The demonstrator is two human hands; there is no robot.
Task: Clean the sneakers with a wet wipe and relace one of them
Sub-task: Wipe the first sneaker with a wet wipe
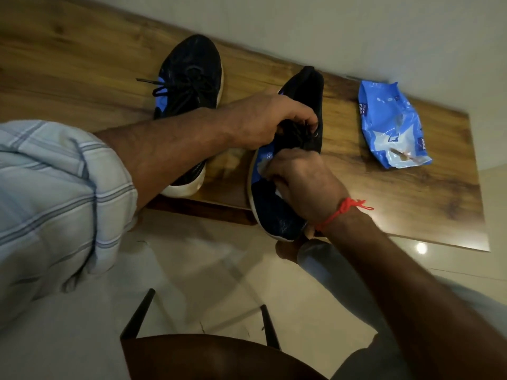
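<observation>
Two black-and-blue sneakers with white soles lie on a wooden table (pixel 411 204). The left sneaker (pixel 189 78) is laced and sits partly under my left forearm. The right sneaker (pixel 277 207) overhangs the table's near edge. My left hand (pixel 263 119) pinches the black lace at the middle of this sneaker. My right hand (pixel 299 176), with a red thread at the wrist, grips the sneaker's blue side and lace area with curled fingers. Something white shows under its fingers; I cannot tell what it is.
A blue wet-wipe packet (pixel 392 124) lies on the table to the right, near the wall. A dark chair (pixel 208 352) stands below, on the pale tiled floor. The table's near edge runs just beneath the sneakers.
</observation>
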